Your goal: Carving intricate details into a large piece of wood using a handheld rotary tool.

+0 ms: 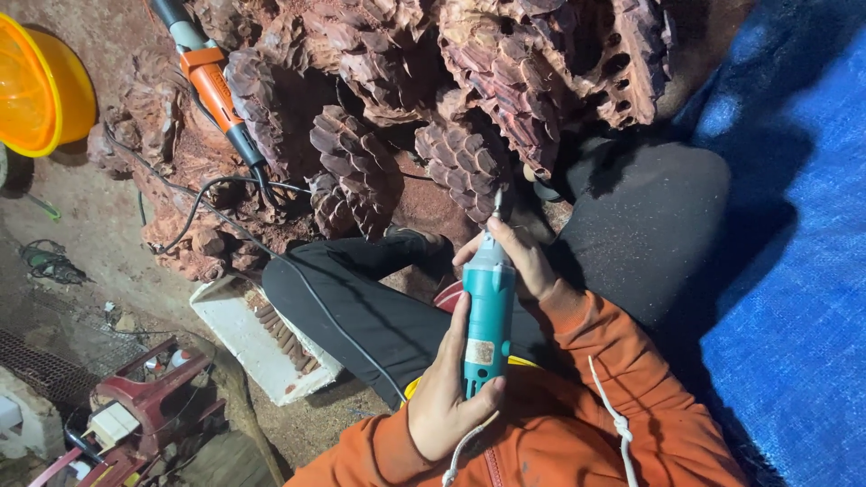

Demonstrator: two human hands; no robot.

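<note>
Head view: both hands, left [448,397] and right [516,257], wrapped tight around a teal handheld rotary grinder [487,311], bit at the reddish carved wooden pinecone [465,158] (a slip might gouge its scales)

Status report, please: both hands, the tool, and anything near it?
Left hand grips rear of teal handheld rotary grinder. Right hand steadies its front. Bit at reddish-brown scaled wood carving. Black cable crosses the leg.

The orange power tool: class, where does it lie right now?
In the head view, the orange power tool lies at upper left, on the carved reddish wood, right of the yellow bowl, away from both hands.
</note>
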